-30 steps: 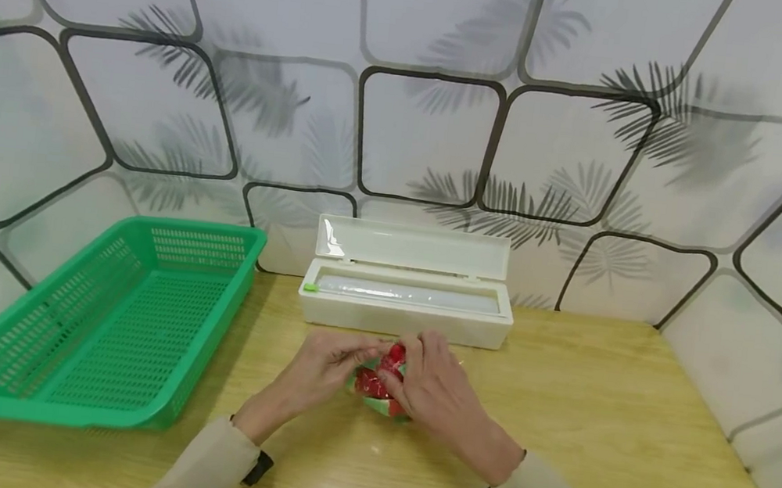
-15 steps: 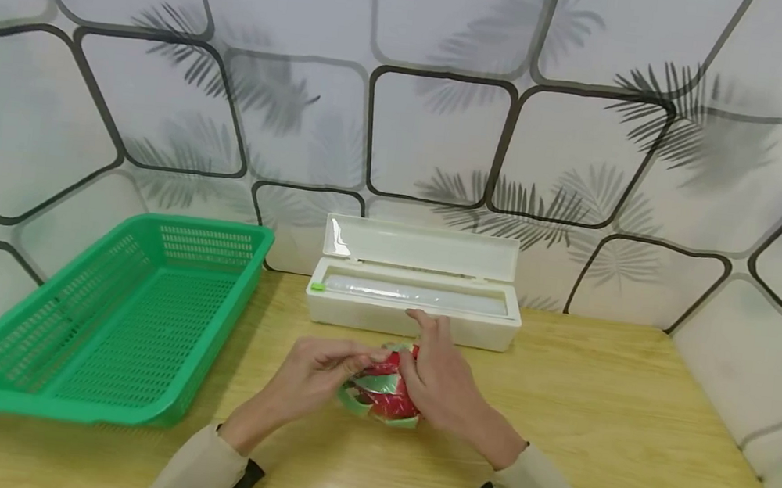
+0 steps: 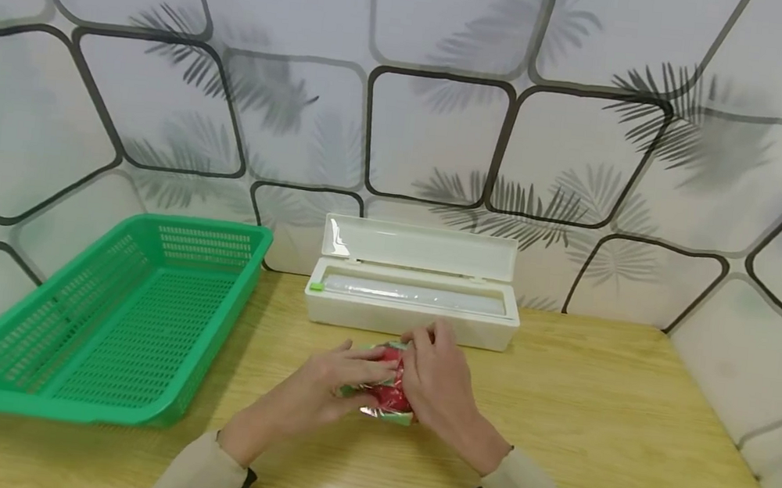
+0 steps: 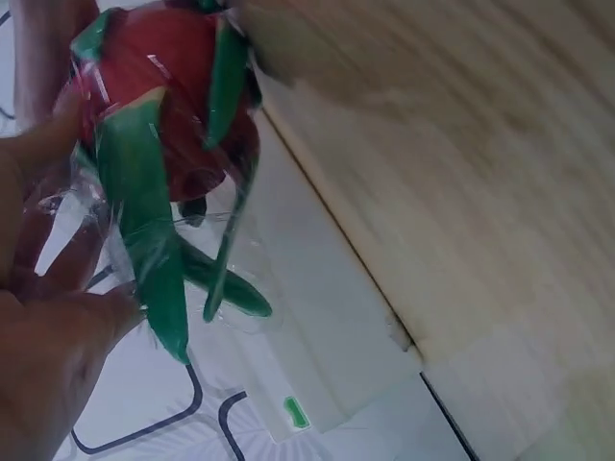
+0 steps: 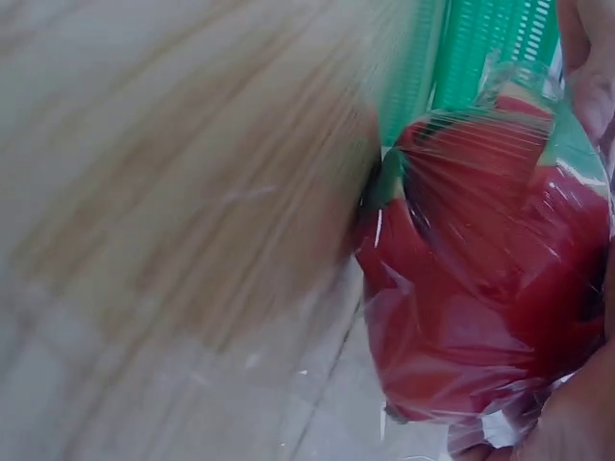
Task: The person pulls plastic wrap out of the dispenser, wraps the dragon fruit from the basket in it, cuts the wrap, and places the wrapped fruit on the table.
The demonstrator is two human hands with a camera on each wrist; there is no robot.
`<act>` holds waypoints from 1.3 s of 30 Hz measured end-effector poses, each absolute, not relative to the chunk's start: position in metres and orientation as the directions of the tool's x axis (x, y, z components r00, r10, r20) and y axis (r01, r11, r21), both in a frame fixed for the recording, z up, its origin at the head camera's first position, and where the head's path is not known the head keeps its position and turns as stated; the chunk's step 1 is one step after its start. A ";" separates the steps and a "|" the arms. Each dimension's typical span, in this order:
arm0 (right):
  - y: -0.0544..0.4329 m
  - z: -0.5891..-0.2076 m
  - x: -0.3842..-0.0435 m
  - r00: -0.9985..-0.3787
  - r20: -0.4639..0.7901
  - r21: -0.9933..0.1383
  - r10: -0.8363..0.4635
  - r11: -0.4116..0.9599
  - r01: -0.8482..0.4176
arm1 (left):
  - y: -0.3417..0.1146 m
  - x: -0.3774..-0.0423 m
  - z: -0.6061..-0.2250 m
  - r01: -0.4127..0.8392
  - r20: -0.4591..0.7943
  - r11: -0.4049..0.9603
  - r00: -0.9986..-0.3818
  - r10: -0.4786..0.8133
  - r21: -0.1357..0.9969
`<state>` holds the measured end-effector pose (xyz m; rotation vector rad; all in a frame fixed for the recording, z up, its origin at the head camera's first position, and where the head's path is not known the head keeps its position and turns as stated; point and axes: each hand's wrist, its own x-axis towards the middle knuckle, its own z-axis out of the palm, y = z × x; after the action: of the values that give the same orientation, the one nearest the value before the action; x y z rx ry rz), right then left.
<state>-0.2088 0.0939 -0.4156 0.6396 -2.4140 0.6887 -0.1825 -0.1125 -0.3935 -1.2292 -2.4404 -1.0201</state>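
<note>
A red dragon fruit with green scales is held just above or on the tabletop, in front of the long white box. Clear cling film covers it, creased and shiny in the right wrist view. My left hand holds its left side, fingers over the top and thumb lower down. In the left wrist view the long green scales point toward the thumb, loose film around them. From the right, my right hand grips the fruit, fingers curled at its far side. Part of the fruit is hidden behind both hands.
Behind the hands stands a white cling film box, lid raised, a film roll inside and a green slider at its left end. To the left is a green plastic basket. The wooden table meets a patterned wall.
The dragon fruit has been turned between the hands. My left fingers have gone from a pinch at the film to spreading over the fruit. My right fingers have drawn in around it.
</note>
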 end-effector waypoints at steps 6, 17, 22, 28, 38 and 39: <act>0.097 -0.415 -0.209 -0.753 0.602 -0.397 -0.267 0.718 -0.572 | -0.114 -0.182 -0.400 0.809 0.562 0.469 -0.585 0.585 0.353; 0.131 -0.397 -0.212 -0.679 0.487 -0.304 -0.549 0.622 -0.722 | -0.116 -0.180 -0.400 0.764 0.618 0.585 -0.605 0.502 0.273; 0.131 -0.395 -0.215 -0.597 0.536 -0.214 -0.597 0.588 -0.780 | -0.120 -0.177 -0.398 0.743 0.622 0.650 -0.585 0.520 0.156; 0.129 -0.391 -0.212 -0.666 0.486 -0.324 -0.566 0.591 -0.739 | -0.128 -0.169 -0.394 0.763 0.496 0.624 -0.613 0.616 0.168; 0.159 -0.386 -0.245 -0.627 0.577 -0.181 -0.523 0.667 -0.723 | -0.140 -0.153 -0.390 0.655 0.215 0.621 -0.743 0.634 0.430; 0.163 -0.385 -0.251 -0.610 0.587 -0.133 -0.532 0.679 -0.721 | -0.139 -0.154 -0.388 0.641 0.235 0.613 -0.755 0.612 0.462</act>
<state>-0.2509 0.1630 -0.3855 0.9663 -2.3796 0.4917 -0.1541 -0.1395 -0.3883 -1.0778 -2.7733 -0.8269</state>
